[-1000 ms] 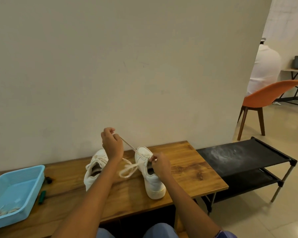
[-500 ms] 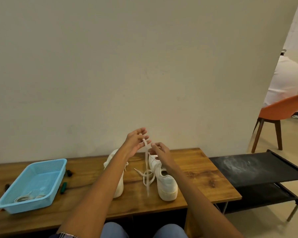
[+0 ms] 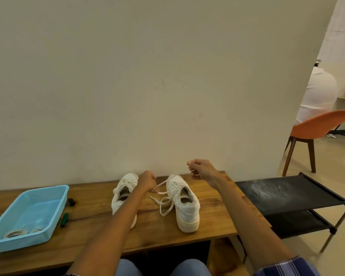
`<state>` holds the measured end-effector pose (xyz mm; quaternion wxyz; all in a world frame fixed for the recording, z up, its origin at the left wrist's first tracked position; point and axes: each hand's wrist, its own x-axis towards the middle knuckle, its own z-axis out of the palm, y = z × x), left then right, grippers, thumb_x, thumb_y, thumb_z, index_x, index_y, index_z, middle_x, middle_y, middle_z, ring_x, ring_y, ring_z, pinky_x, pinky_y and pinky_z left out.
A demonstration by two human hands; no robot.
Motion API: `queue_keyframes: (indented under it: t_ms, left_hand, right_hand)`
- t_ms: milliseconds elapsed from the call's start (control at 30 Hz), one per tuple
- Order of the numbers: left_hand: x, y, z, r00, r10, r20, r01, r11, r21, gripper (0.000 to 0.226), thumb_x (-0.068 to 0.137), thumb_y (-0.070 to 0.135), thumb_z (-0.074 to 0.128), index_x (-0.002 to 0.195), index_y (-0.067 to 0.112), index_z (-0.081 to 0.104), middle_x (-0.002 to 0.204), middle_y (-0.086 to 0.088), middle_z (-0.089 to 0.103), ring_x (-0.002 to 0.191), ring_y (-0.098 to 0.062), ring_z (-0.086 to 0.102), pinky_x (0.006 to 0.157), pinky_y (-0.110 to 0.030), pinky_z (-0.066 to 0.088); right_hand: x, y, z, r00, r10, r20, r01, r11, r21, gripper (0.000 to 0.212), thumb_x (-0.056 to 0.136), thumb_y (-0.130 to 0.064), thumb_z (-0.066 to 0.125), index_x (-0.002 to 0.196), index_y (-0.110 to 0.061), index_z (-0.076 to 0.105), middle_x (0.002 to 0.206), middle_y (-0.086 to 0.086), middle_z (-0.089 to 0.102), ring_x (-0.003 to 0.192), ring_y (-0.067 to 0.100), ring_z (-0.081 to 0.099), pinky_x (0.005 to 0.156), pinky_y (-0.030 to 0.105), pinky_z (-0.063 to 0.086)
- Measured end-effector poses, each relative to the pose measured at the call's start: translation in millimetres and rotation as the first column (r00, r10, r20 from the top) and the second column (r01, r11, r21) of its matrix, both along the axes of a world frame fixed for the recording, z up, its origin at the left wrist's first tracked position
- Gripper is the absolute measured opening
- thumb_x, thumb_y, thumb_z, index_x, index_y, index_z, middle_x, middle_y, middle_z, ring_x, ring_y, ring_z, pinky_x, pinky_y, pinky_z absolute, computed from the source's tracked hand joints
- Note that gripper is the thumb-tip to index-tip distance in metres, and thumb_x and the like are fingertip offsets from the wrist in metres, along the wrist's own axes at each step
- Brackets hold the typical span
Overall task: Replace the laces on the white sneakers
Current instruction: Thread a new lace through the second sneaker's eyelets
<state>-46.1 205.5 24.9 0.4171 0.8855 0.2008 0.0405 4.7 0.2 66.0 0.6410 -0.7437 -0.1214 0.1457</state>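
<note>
On the wooden bench [image 3: 217,206], I see the right-hand white leather sneaker [image 3: 184,204] with its flat white lace [image 3: 164,202] drawn out both ways: my left hand [image 3: 146,181] pinches one end, my right hand [image 3: 199,170] the other, hands apart, probably to even the tension. The other white sneaker [image 3: 122,194] waits alongside; a light-blue plastic basket [image 3: 54,196] holds coiled laces.

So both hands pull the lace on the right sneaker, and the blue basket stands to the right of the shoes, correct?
Not quite. The head view shows the blue basket to the left of the shoes. The rest holds: left hand and right hand pull the lace on the right sneaker.
</note>
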Motion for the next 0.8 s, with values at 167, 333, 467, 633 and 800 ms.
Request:
queue_keyframes:
  t_ms: [167,333,467,633,800]
  left_hand:
    - [-2,-12,-2,0.896,-0.087,-0.435,0.158,0.979,0.128,0.029,0.093,0.007,0.052,0.118,-0.007,0.057,0.116,-0.018,0.065,0.076,-0.022,0.066,0.064,-0.026,0.052]
    - [6,-30,12,0.975,-0.042,-0.218,0.122,0.922,0.369,0.031,0.099,0.022,0.043,0.114,-0.001,0.058,0.112,-0.013,0.062,0.091,-0.027,0.062,0.079,-0.033,0.048]
    - [8,-49,25,0.977,-0.189,0.098,0.21,0.937,-0.278,0.038,0.103,0.027,0.033,0.091,0.006,0.062,0.089,-0.012,0.063,0.082,-0.023,0.061,0.082,-0.033,0.05]
    - [14,-51,14,0.952,-0.306,0.014,0.301,0.924,-0.236,0.025,0.1,0.022,0.045,0.097,0.005,0.063,0.07,-0.002,0.052,0.059,-0.009,0.043,0.054,-0.018,0.036]
    - [19,-43,-1,0.984,-0.177,0.028,0.176,0.984,0.028,0.021,0.092,0.012,0.059,0.103,0.0,0.07,0.098,-0.013,0.071,0.086,-0.019,0.066,0.078,-0.026,0.048]
  right_hand:
    - [3,-7,-6,0.998,-0.03,0.063,0.033,0.999,-0.041,0.01,0.093,-0.018,0.06,0.088,-0.009,0.064,0.078,0.001,0.062,0.062,0.01,0.053,0.057,0.02,0.048]
    - [3,3,-15,0.967,0.25,0.045,-0.239,0.956,-0.173,0.015,0.093,0.003,0.052,0.099,-0.004,0.063,0.075,0.0,0.066,0.059,0.008,0.055,0.052,0.016,0.047]
    - [2,14,-18,0.954,0.274,0.125,-0.245,0.947,-0.207,0.008,0.09,0.001,0.058,0.087,-0.006,0.061,0.073,0.008,0.065,0.057,0.01,0.054,0.05,0.015,0.045]
    - [5,16,-27,0.937,0.254,0.241,-0.171,0.933,-0.316,0.008,0.082,0.0,0.067,0.084,-0.006,0.063,0.077,0.016,0.067,0.065,0.017,0.062,0.059,0.02,0.052]
    - [16,4,-57,0.919,0.078,0.385,0.102,0.9,-0.425,0.019,0.085,-0.016,0.068,0.097,-0.002,0.068,0.09,0.013,0.07,0.077,0.022,0.065,0.075,0.037,0.058]
